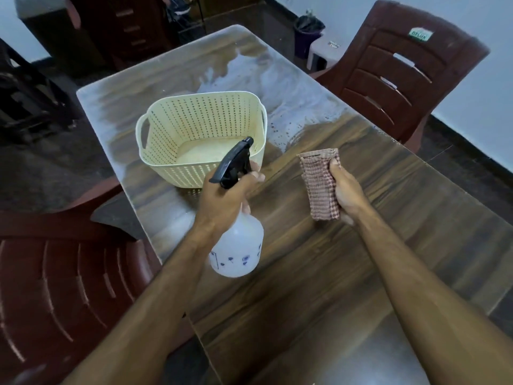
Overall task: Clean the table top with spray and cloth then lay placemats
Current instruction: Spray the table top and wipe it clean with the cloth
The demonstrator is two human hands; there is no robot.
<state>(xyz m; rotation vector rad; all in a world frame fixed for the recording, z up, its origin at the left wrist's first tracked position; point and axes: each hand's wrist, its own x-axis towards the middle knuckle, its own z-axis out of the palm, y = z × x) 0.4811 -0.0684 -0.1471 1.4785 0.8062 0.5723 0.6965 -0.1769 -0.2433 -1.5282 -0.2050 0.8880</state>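
Translucent white spray bottle [237, 245] hanging in my left hand [224, 201] gripping its neck, my right hand [345, 194] clutching folded checked cloth [319, 184] beside it, over wood-grain table [361, 273].

Cream perforated basket [200, 129] with side handles, standing upright at frame centre, empty. Dark red plastic chair [402, 70], upper right, slatted back bearing a small green label. Second dark red chair [63, 279], lower left, seen from above. Dark bin [306, 34] beside a pale stool [323, 52], top centre-right. Dark drawer unit [122, 26], upper left.
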